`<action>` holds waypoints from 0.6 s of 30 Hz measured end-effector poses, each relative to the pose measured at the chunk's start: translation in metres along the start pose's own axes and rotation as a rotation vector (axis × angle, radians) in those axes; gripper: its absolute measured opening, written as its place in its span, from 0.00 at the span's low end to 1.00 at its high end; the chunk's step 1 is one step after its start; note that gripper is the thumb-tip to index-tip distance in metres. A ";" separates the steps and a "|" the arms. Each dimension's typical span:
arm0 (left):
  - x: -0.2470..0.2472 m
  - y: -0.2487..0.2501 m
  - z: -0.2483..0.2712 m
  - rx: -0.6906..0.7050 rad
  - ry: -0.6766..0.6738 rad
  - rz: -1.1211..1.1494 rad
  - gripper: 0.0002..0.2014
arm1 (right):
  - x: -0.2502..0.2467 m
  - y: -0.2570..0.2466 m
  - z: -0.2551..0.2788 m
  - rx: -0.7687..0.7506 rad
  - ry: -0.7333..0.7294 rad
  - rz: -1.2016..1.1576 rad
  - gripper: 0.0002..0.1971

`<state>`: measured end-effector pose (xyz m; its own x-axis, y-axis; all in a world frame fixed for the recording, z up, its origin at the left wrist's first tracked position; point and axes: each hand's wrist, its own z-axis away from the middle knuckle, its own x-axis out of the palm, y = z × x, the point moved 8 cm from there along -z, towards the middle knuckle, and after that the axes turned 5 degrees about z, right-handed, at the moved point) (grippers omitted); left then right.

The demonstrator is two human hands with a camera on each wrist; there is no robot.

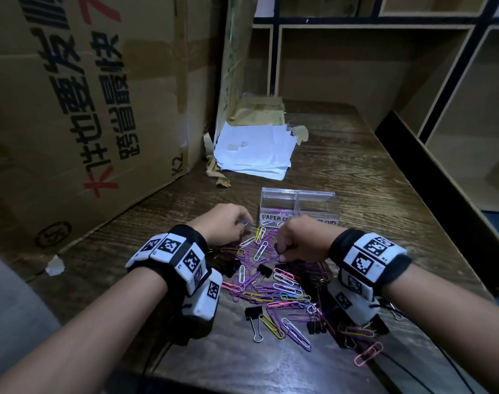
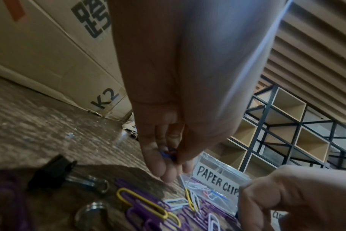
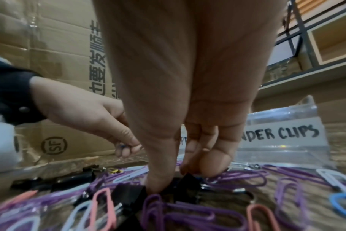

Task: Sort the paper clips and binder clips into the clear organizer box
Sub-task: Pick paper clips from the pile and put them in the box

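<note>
A heap of coloured paper clips [image 1: 273,282] and black binder clips [image 1: 264,270] lies on the wooden table. Behind it stands the clear organizer box [image 1: 298,199], labelled "PAPER CLIPS" [image 2: 217,178] and "BINDER CLIPS" [image 3: 294,132]; a few paper clips lie in its left compartment. My left hand [image 1: 244,223] hovers just left of the box and pinches a blue paper clip [image 2: 166,154] between thumb and fingers. My right hand [image 1: 281,255] reaches down into the heap, thumb and fingertips [image 3: 154,186] closed round a black binder clip [image 3: 185,179].
A large printed cardboard box [image 1: 86,109] walls off the left side. A stack of white paper [image 1: 254,149] lies behind the organizer. Cubby shelves [image 1: 455,123] run along the right. A paper scrap [image 1: 54,265] lies at the left, and cables [image 1: 413,365] trail near the front edge.
</note>
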<state>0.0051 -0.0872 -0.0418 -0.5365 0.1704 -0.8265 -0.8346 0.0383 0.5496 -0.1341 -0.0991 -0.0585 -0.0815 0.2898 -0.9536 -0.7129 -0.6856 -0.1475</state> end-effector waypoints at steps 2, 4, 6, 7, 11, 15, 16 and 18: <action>0.001 0.001 0.002 -0.032 -0.011 0.008 0.11 | 0.001 -0.002 -0.001 0.005 -0.021 0.010 0.04; 0.005 0.001 0.002 -0.053 -0.024 -0.023 0.10 | -0.003 -0.001 0.001 0.023 0.005 -0.010 0.07; 0.011 -0.003 0.001 -0.072 -0.043 -0.063 0.11 | -0.012 0.001 0.002 0.040 0.087 -0.082 0.05; 0.015 -0.006 0.000 -0.077 -0.050 -0.086 0.11 | -0.016 0.002 0.002 0.041 0.117 -0.108 0.04; 0.025 -0.004 -0.004 -0.038 -0.058 -0.123 0.10 | -0.009 0.001 -0.006 0.064 0.066 -0.094 0.17; 0.031 0.000 -0.009 -0.035 -0.106 -0.206 0.12 | -0.007 0.000 -0.010 0.111 0.064 -0.104 0.11; 0.031 0.000 -0.009 -0.034 -0.107 -0.227 0.13 | -0.007 -0.001 -0.011 0.115 0.059 -0.094 0.09; 0.030 -0.002 -0.011 -0.022 -0.101 -0.226 0.12 | -0.004 -0.003 -0.014 0.103 0.038 -0.068 0.11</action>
<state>-0.0109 -0.0928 -0.0688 -0.3211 0.2579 -0.9113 -0.9352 0.0655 0.3480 -0.1218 -0.1077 -0.0585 -0.0054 0.3059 -0.9520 -0.7837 -0.5926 -0.1860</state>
